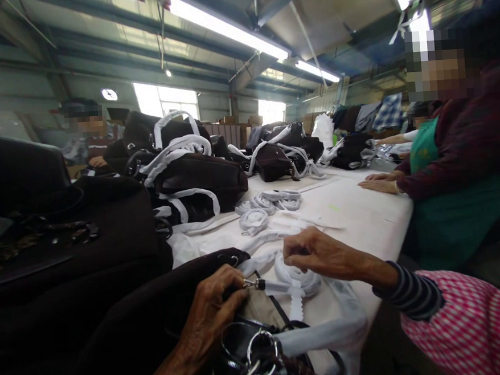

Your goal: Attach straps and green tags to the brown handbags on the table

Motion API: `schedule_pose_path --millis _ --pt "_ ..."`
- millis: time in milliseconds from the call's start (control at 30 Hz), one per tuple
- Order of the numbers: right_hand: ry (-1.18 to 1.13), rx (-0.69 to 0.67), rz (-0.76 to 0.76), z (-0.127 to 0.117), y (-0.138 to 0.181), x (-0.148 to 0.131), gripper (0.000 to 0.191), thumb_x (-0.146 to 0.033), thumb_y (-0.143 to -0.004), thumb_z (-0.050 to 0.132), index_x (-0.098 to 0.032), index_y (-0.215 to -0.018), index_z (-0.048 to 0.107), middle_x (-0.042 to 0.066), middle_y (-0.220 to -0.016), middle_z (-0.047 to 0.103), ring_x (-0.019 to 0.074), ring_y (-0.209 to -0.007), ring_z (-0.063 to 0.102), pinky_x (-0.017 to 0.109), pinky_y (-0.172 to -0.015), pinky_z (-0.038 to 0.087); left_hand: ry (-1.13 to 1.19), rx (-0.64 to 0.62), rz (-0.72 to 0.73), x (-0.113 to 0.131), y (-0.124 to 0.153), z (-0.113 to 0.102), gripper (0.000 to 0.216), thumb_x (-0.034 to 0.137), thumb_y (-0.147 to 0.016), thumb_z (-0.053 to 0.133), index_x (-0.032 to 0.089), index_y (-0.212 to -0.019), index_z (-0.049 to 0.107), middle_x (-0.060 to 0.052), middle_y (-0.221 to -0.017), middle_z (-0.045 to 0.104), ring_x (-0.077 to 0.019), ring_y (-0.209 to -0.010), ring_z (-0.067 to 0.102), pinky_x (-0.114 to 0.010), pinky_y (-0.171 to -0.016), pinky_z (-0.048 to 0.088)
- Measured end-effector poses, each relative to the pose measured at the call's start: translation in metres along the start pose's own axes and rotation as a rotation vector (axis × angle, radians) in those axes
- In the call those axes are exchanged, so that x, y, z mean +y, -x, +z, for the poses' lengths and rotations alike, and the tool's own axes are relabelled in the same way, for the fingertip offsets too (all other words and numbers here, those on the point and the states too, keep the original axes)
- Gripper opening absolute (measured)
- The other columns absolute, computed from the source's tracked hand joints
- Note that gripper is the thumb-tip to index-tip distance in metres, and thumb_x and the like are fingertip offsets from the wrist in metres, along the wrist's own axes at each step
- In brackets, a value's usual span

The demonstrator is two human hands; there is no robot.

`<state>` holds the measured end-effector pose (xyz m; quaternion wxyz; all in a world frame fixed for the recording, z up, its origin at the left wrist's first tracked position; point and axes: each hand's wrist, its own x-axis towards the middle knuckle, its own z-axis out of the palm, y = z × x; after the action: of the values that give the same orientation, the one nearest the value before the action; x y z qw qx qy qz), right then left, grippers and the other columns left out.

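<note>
My left hand (pixel 221 295) is closed, with thumb and forefinger on a small metal snap hook (pixel 251 283) at the end of a strap. This strap is wrapped in white and runs right to a flat coil (pixel 296 273) on the table. Above the coil, my right hand (pixel 312 253) is curled shut; whatever its fingers may hold is hidden. Below my hands lies an open dark handbag (pixel 243 331) with a beige lining and a zip. Large metal rings (pixel 262 355) and a white-wrapped handle (pixel 320 337) show at its near side.
Dark bags (pixel 193 180) with white-wrapped handles are piled at the left and back. Several coiled straps (pixel 254 218) lie mid-table. Across the white table (pixel 363 214), a co-worker in a green apron (pixel 462 224) rests their hands near its right edge. Another person is at the far left.
</note>
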<state>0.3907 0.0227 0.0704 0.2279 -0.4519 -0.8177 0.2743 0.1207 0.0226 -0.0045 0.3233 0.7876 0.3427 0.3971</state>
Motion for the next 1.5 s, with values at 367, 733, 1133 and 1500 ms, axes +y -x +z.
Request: schedule_pose_path --millis 367,733,1133,1500 --pt "0.471 0.167 -0.051 0.038 0.017 -0.033 0.014 -0.008 -0.074 0.058 -0.019 -0.068 0.053 -0.005 -0.057 0.048 0.0099 -0.054 0.044 0.025 -0.058 0.027 0.028 0.027 -0.039 0.001 0.001 0.002 0.017 0.023 -0.089 0.056 0.018 -0.073 0.059 -0.001 -0.082 0.063 -0.0191 -0.081 0.061 -0.031 -0.075 0.042" --pt "0.596 0.154 -0.151 0.051 0.022 -0.035 0.016 -0.008 -0.078 0.057 -0.020 -0.069 0.050 -0.003 -0.059 0.055 0.0111 -0.054 0.044 0.029 -0.058 0.023 0.014 0.042 -0.043 0.000 0.000 0.002 0.015 0.024 -0.086 0.057 0.018 -0.072 0.059 -0.001 -0.080 0.062 -0.0197 -0.078 0.060 -0.031 -0.072 0.041" --pt "0.611 0.174 -0.181 0.055 0.030 -0.036 0.016 -0.009 -0.081 0.056 -0.020 -0.071 0.050 -0.004 -0.059 0.056 0.0106 -0.053 0.043 0.030 -0.059 0.023 -0.011 0.029 -0.063 0.004 0.000 0.002 0.017 0.027 -0.085 0.054 0.018 -0.073 0.061 -0.003 -0.080 0.062 -0.0214 -0.078 0.061 -0.032 -0.072 0.041" --pt "0.670 0.154 -0.167 0.058 0.025 -0.036 0.013 -0.010 -0.082 0.056 -0.020 -0.075 0.054 -0.001 -0.064 0.062 0.0115 -0.053 0.046 0.031 -0.059 0.023 -0.013 0.030 -0.040 0.002 -0.001 0.002 0.017 0.027 -0.086 0.055 0.018 -0.072 0.059 -0.002 -0.079 0.062 -0.0206 -0.077 0.060 -0.032 -0.072 0.041"
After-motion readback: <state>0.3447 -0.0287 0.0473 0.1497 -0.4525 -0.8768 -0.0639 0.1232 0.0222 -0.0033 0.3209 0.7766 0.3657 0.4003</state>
